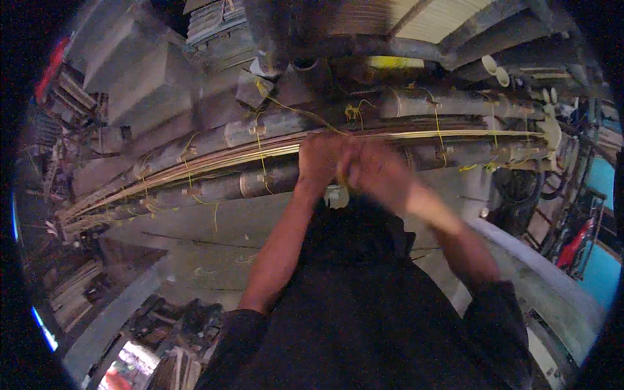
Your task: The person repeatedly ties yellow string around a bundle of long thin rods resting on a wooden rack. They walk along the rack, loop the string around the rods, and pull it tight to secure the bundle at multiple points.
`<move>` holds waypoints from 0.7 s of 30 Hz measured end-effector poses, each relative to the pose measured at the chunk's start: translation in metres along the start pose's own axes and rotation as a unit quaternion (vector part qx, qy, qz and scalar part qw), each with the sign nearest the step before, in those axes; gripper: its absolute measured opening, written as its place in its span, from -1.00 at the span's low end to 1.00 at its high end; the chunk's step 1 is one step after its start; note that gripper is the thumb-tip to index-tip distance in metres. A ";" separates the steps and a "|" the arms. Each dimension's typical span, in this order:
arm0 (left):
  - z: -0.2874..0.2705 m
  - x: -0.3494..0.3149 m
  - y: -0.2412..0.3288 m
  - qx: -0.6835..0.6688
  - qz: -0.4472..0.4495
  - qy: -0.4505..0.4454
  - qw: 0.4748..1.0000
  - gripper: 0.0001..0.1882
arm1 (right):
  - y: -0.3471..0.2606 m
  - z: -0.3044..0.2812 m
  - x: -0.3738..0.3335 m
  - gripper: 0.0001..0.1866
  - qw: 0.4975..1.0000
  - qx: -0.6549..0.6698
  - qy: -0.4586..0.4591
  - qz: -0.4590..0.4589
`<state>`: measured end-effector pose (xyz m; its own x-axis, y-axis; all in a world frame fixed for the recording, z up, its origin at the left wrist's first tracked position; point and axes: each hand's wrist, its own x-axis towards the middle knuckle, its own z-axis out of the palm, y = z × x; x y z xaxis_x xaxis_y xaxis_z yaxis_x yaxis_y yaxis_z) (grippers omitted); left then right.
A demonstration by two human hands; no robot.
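Note:
Two long rows of bamboo poles (286,177) run across in front of me. Between them lies a bundle of thin, pale strips (244,156). Yellow cords (260,146) tie the poles at several places. My left hand (317,162) is closed at the middle of the bundle; what its fingers grip is hidden. Close against it, on the right, my right hand (383,172) is smeared by motion, so its fingers do not read clearly. A loose yellow cord (299,110) stretches from a grey block (250,90) beyond the poles down to my hands.
Large grey blocks (146,71) stand at the far left. A pale ledge (533,273) runs along the right. Dark clutter (188,322) lies at the lower left, near a bright rectangular object (133,364). Round coils (520,182) sit by the poles' right end.

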<state>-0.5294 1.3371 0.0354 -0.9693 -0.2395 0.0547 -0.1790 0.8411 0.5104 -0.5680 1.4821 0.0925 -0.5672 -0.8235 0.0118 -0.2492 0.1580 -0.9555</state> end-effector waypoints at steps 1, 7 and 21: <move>0.000 0.001 0.002 0.004 -0.021 -0.054 0.998 -0.77 | 0.021 0.021 -0.026 -0.74 0.996 -0.039 -0.079 0.025; -0.038 0.073 0.029 -0.377 -0.030 -0.106 0.919 -0.63 | 0.065 0.077 -0.036 -0.74 0.969 -0.179 -0.163 0.055; -0.007 0.075 -0.135 -0.775 -0.320 0.137 0.527 -0.82 | -0.011 -0.013 0.016 -0.78 0.865 -0.453 -0.022 0.215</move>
<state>-0.5771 1.2023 -0.0238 -0.6946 -0.4737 -0.5415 0.1040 -0.8109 0.5759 -0.5843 1.4746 0.1073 -0.7347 -0.5993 -0.3177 -0.5471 0.8005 -0.2448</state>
